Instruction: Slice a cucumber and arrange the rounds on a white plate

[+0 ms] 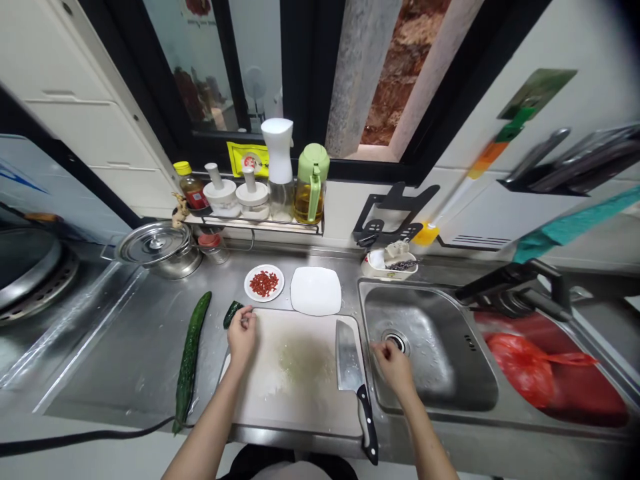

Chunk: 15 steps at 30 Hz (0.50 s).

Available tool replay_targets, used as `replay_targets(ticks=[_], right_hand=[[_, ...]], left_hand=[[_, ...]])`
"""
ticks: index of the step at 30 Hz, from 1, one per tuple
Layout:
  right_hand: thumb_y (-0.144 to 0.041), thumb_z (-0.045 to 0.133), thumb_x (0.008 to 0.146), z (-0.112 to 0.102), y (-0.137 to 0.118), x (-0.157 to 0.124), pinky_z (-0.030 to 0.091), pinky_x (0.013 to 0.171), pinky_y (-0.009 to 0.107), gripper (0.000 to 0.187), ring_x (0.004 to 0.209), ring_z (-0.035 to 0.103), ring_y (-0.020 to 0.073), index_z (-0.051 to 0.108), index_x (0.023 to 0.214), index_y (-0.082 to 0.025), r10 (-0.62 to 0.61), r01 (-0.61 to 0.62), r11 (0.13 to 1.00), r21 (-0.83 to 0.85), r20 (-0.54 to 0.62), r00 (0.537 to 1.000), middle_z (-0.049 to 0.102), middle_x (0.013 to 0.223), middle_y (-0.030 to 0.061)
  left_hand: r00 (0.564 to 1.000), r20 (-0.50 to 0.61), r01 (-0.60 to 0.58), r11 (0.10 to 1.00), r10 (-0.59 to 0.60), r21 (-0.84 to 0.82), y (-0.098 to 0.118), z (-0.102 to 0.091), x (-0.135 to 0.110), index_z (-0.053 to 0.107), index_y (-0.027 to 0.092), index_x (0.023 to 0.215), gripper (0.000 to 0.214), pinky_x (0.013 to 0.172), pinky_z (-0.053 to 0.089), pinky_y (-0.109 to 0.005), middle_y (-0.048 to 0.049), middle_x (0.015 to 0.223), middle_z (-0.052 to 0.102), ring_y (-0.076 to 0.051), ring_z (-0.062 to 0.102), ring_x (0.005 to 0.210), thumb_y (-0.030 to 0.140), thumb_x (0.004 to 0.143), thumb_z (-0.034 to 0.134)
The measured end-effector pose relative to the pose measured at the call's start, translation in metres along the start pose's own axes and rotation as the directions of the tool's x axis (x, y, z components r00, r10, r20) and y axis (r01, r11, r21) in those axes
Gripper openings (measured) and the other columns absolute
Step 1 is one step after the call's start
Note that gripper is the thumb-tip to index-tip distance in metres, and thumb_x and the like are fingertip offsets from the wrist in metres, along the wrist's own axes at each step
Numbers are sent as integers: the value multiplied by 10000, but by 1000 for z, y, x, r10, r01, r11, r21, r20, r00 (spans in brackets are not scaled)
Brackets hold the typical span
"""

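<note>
At the upper left corner of the white cutting board, my left hand has its fingers closed at the right end of a short dark-green cucumber piece. My right hand is over the left edge of the sink, fingers curled together; whatever is in them, if anything, is hidden. Between the hands, a cleaver with a black handle lies along the board's right side. The middle of the board is wet with a pale green stain. Left of my left forearm lies a whole cucumber.
Behind the board are a plate of chopped red pieces and a white square plate. A lidded steel pot stands back left. The sink and a red plastic bag are right. Seasoning jars line a shelf.
</note>
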State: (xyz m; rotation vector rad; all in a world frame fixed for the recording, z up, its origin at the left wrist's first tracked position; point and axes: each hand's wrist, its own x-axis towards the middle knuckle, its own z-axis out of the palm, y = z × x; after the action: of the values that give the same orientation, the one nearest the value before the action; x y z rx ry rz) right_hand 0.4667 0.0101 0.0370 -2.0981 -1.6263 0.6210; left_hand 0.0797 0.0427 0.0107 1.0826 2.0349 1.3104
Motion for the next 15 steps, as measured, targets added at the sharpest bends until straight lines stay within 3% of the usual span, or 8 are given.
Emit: replay_targets(ticks=[4, 7, 10, 15], right_hand=[[-629, 352, 809, -8, 5, -35, 324, 530, 256, 432, 505, 488, 163, 447, 652, -239, 15, -12, 999, -45, 62, 998, 524, 530, 6], [-607, 377, 814, -12, -1, -53, 326, 551, 260, 397, 528, 514, 174, 455, 683, -240, 0, 14, 995, -102, 134, 991, 556, 567, 12], [-572, 421, 809, -14, -7, -64, 333, 568, 263, 349, 575, 553, 185, 476, 719, -239, -3, 34, 989, -145, 212, 977, 608, 652, 30], [-486, 513, 782, -10, -11, -76, 354, 606, 264, 255, 699, 600, 203, 533, 814, -234, 6, 57, 977, -206, 294, 956, 659, 806, 56]], left_hand=[[991, -56, -113, 978, 124, 173, -13, -30, 12, 656, 171, 1040, 334, 696, 487, -301, -52, 863, 639, -160, 560, 672, 335, 788, 507], [976, -61, -184, 936, 211, 302, -14, -46, 25, 655, 182, 1025, 297, 871, 478, -372, -90, 982, 626, -228, 591, 914, 303, 790, 519], [979, -57, -154, 899, 194, 411, -10, -54, 35, 636, 185, 1077, 311, 965, 435, -405, -110, 1080, 593, -256, 563, 1055, 285, 804, 526], [989, 125, -131, 824, 73, 552, -5, -54, 39, 582, 189, 1205, 399, 973, 414, -390, -137, 1175, 571, -282, 525, 1147, 297, 821, 569]])
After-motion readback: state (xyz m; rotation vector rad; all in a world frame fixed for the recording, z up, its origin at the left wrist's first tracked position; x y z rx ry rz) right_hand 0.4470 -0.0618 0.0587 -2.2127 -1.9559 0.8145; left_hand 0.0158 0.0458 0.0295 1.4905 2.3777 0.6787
